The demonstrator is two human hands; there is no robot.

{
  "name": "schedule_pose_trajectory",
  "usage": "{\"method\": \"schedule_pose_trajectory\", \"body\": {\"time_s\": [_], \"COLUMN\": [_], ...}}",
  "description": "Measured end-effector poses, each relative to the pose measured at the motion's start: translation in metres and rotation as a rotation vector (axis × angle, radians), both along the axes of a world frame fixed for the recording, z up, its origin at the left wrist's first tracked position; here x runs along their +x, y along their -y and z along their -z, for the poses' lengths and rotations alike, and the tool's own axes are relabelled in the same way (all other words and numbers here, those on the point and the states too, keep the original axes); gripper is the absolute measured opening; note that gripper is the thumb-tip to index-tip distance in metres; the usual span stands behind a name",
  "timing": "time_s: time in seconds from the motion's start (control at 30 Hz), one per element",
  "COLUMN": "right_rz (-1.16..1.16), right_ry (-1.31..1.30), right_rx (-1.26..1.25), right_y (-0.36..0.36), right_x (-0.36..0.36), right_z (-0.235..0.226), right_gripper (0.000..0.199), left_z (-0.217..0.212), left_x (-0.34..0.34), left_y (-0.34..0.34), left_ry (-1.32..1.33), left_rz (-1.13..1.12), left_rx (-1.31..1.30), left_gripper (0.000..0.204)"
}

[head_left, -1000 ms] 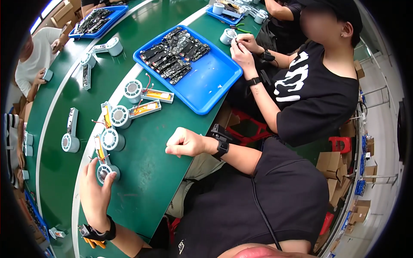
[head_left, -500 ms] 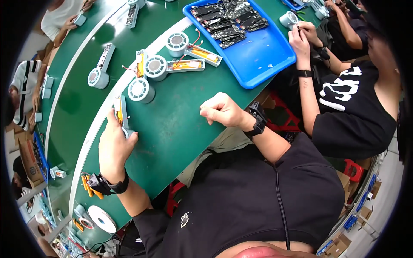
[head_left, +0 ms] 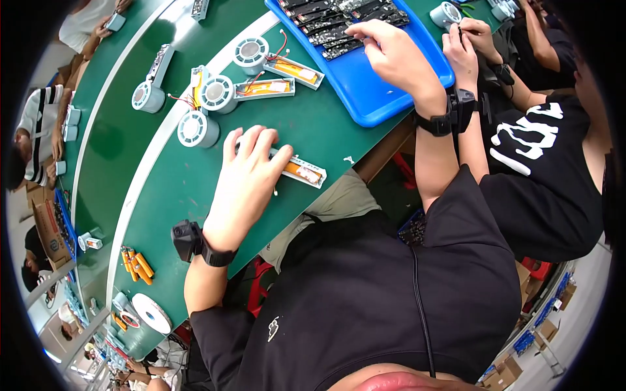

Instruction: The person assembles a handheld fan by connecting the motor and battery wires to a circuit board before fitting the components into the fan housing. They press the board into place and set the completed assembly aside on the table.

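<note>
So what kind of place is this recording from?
Probably an electronics assembly line: a long green workbench shared by several seated workers, a blue plastic tray of dark circuit boards, and rows of half-built white handheld fan housings with orange batteries.

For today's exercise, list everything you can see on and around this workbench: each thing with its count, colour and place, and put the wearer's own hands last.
Table: one, green, with a white strip along it.
Tray: one, blue, upper right of the table.
Circuit boards: many, dark, piled in the tray.
Fan housing under the hand: one, pale grey with an orange cell inside, table centre.
Other fan housings: about four, pale grey, left of the tray.
Orange cells: a few, lower left table edge.
Tape roll: one, white, lower left.
Co-worker: one, black printed shirt, at the right.
Left hand: flat on the fan housing, black wrist device.
Right hand: reaching into the tray, fingers on the boards, black wrist device.
</note>
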State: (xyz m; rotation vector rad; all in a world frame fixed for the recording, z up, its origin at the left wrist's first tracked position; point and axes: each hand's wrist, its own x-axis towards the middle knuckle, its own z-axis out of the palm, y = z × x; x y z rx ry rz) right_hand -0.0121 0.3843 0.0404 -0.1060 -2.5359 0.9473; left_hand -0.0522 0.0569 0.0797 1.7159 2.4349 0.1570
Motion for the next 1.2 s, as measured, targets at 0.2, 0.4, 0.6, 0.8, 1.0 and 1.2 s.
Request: {"method": "schedule_pose_trajectory", "body": {"time_s": [0.2,0.4,0.6,0.8,1.0,1.2], "right_rz": [0.054,0.039,0.125,0.213,0.222,-0.650], "right_ry": [0.076,0.058,0.451,0.126,-0.004,-0.214], "right_rx": [0.330,0.326,0.233,0.136,-0.187,-0.461], "right_y": [-0.019,-0.005,-0.017,-0.029,-0.001,0.099], "right_x": [-0.019,-0.009,-0.015,-0.002,0.026,0.053], "right_z": [0.027,0.013,0.019,0.021,-0.012,-0.022], "right_gripper": [0.032,0.019,0.024,0.019,0.026,0.014], "left_z": [-0.001,-0.019,-0.017,-0.006,0.003,0.004], "left_x": [-0.005,0.001,0.002,0.012,0.012,0.034], "left_y": [-0.017,0.022,0.062,0.069,0.071,0.061], "left_ry": [0.030,0.163,0.239,0.284,0.324,1.481], "left_rz": [0.109,-0.165,-0.582,-0.618,-0.630,-0.744], "left_rx": [0.011,0.211,0.545,0.634,0.717,0.770], "left_gripper": [0.027,0.035,0.039,0.031,0.027,0.040]}}
